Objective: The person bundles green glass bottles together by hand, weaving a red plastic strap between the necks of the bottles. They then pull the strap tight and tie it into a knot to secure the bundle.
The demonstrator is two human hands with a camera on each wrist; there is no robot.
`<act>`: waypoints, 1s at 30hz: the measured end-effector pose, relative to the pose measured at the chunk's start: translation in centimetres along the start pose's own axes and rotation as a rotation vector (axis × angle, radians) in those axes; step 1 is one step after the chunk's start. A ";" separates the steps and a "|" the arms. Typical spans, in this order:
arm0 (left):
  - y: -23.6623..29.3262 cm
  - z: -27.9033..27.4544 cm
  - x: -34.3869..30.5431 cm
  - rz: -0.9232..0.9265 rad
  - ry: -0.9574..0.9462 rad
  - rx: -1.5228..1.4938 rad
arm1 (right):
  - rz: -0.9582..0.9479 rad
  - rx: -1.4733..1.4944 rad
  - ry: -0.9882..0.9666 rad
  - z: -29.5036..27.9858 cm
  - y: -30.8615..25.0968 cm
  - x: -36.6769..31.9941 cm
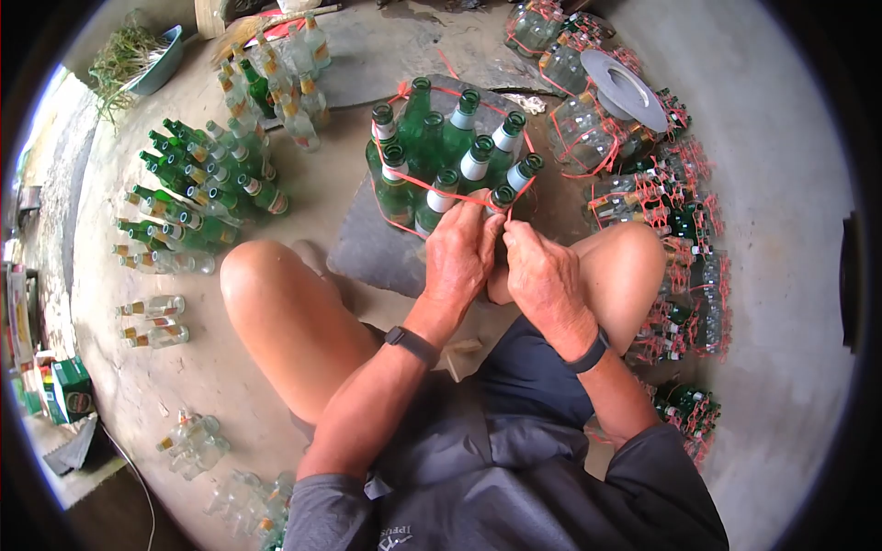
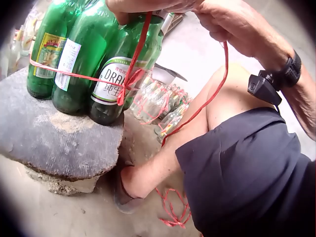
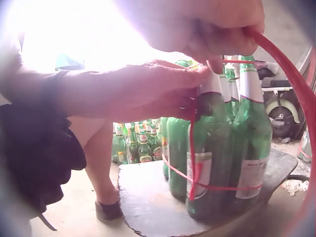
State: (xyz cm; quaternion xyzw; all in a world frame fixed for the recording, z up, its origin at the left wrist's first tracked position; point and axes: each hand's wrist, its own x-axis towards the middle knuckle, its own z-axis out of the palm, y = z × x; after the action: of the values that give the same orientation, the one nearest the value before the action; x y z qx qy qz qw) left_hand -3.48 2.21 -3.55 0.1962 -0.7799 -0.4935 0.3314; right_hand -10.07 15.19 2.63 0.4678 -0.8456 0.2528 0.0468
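Green glass bottles (image 1: 395, 197) stand upright in a tight cluster on a grey slab (image 1: 358, 243). Red plastic string (image 2: 74, 75) runs round their bodies and is knotted on the near side; more of it passes round the necks. At the neck of the nearest bottle (image 1: 502, 196), my left hand (image 1: 459, 253) pinches the string, its fingertips against the neck. Close beside it, my right hand (image 1: 544, 271) grips the string with curled fingers. From that hand a long loose end (image 2: 217, 91) trails down past the knee. The fingers partly hide the bottle's neck.
Loose green bottles (image 1: 188, 197) and clear bottles (image 1: 299, 115) stand on the floor at left. String-tied bundles (image 1: 583, 138) line the right side, with a grey ring-shaped disc (image 1: 625, 90) on top. Coiled red string (image 2: 175, 212) lies on the floor near the foot.
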 end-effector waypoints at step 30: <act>0.7 -4.6 0.6 -0.179 -0.154 -0.052 | -0.269 0.159 -0.316 -3.6 -2.1 -0.4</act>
State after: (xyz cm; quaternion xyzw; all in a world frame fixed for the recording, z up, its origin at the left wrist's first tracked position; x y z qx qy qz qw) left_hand -0.66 -0.78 -1.38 0.2178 -0.7692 -0.5548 0.2304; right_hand -8.65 16.28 6.44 0.6123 -0.7498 0.2340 -0.0900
